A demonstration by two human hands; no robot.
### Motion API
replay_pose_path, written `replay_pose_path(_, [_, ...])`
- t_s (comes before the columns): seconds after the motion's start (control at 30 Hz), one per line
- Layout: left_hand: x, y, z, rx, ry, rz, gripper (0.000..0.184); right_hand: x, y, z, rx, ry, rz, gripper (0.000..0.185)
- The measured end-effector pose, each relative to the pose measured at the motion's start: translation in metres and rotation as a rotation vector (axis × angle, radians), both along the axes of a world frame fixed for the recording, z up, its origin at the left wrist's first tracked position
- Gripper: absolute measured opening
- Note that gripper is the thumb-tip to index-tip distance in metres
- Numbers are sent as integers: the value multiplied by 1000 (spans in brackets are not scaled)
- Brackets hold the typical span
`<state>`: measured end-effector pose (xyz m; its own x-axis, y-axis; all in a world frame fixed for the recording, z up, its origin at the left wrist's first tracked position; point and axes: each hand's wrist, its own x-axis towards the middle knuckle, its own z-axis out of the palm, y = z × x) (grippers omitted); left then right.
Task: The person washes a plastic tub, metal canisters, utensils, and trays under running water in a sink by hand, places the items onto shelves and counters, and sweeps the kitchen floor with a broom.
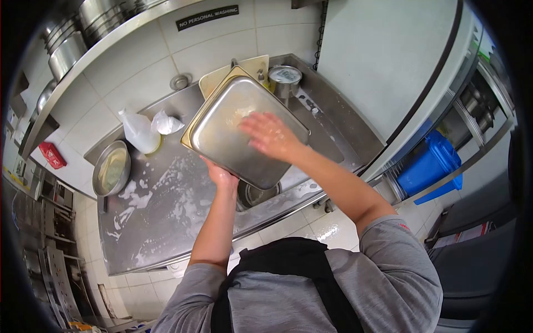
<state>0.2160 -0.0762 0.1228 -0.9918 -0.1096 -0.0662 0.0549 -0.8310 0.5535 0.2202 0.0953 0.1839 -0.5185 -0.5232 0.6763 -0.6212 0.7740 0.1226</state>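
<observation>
A rectangular stainless steel pan (222, 133) is tilted over the sink, its outer bottom facing up at me with a pale foamy patch on it. My left hand (222, 175) grips its lower left edge, the fingers partly hidden beneath. Flat against the pan's bottom, or just over it, lies my right hand (269, 136), fingers stretched out and suds on its back. Whether anything is under that palm is hidden. A cream-coloured board (208, 83) leans on the wall behind the pan.
A steel sink counter (166, 222) with foam surrounds the basin. At left are a saucepan (112, 166), a white bottle (140, 132) and a crumpled plastic bag (166, 122). A steel pot (285, 77) stands at back right. Overhead runs a shelf (105, 53); a blue bin (430, 164) is at right.
</observation>
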Motion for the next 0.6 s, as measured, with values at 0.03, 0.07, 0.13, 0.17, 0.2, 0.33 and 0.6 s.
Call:
replay_pose_path(0.03, [7,2,6,-5,7,-12,65,7,-3,3,-5,7,-12,48])
replay_pose_path(0.07, [12,5,12,-4,20,-26,65,12,-2,8,9,14,-65,51])
replay_pose_path(0.13, [12,15,23,-7,44,-51,65,7,2,14,18,30,-128,54])
replay_pose_path(0.17, [13,17,26,-40,8,-16,65,-1,3,12,-93,42,-228,52])
replay_pose_path(0.2, [13,17,27,-74,-29,19,66,-9,9,9,-207,53,-327,51])
replay_pose_path(0.33, [10,17,20,-142,-100,64,67,-34,80,6,-546,-908,-733,49])
replay_pose_path(0.6, [-9,14,17,-271,232,61,56,29,178,-158,-497,-811,-724,25])
